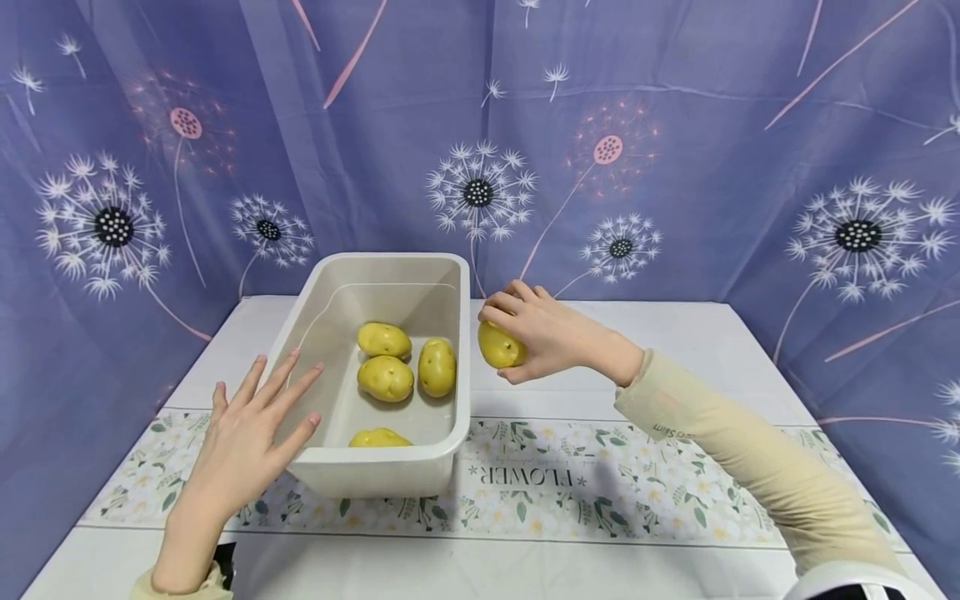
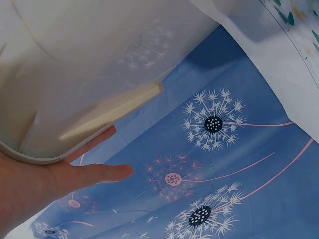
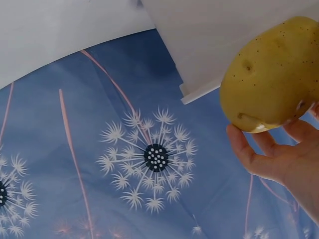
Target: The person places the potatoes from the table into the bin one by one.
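A yellow potato (image 3: 271,74) is gripped by my right hand (image 1: 546,332), its fingers curled over the top and the thumb below, just outside the right wall of the light grey plastic bin (image 1: 438,451). Inside the bin lie several more potatoes: two side by side, one above the other (image 1: 385,379), one near the right wall (image 1: 437,367), and one partly hidden behind the front rim (image 1: 379,437). Over the bin's left rim my left hand (image 1: 251,433) is spread with straight fingers; the left wrist view shows it against the rim, holding nothing.
The bin stands on a white table covered by a cloth with a floral band (image 1: 540,492) lettered FLOWER. Behind and at both sides hangs a blue-purple curtain (image 1: 390,167) printed with dandelions.
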{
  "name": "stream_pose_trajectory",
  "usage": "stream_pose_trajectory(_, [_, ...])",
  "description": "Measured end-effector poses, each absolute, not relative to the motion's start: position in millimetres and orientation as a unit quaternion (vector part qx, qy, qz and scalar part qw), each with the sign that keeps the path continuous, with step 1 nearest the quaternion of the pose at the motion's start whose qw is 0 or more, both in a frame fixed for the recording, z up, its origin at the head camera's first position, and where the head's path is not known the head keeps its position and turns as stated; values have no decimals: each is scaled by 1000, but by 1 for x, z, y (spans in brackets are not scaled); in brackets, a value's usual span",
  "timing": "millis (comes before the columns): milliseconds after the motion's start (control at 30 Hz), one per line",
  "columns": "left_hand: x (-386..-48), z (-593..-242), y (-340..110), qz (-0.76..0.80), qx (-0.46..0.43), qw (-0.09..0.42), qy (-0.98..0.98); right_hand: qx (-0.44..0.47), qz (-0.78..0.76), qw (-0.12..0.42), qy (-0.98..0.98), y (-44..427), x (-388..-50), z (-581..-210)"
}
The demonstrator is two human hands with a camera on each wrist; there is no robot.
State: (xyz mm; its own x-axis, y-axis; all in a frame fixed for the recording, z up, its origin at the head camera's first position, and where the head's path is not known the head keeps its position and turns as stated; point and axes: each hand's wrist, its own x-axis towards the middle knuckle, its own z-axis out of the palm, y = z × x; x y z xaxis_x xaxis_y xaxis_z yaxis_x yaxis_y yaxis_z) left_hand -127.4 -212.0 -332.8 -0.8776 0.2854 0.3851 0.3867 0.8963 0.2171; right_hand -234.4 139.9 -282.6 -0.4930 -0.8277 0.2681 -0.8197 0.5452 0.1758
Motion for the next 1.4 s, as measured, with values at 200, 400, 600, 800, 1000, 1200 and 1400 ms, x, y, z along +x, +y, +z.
stream_pose_trajectory(200, [-128, -333, -212, -144, -176, 174, -958, 486, -11, 166, -858, 134, -231, -278])
stream_pose_trajectory(400, [-127, -333, -211, -146, -174, 172, -959, 496, -21, 162, -853, 128, -228, -271])
stream_pose_trajectory(600, [-128, -332, -211, -144, -175, 172, -959, 505, -26, 164, -847, 123, -226, -264])
stream_pose_trajectory(800, [-128, -332, -211, -143, -174, 171, -959, 511, -35, 166, -843, 116, -225, -258])
stream_pose_trajectory(1000, [-128, -331, -211, -143, -173, 171, -959, 512, -42, 162, -842, 108, -227, -256])
stream_pose_trajectory(1200, [-128, -331, -211, -143, -172, 167, -960, 515, -41, 161, -841, 100, -230, -253])
stream_pose_trajectory(1400, [-128, -332, -211, -144, -172, 169, -960, 511, -39, 159, -844, 92, -235, -252])
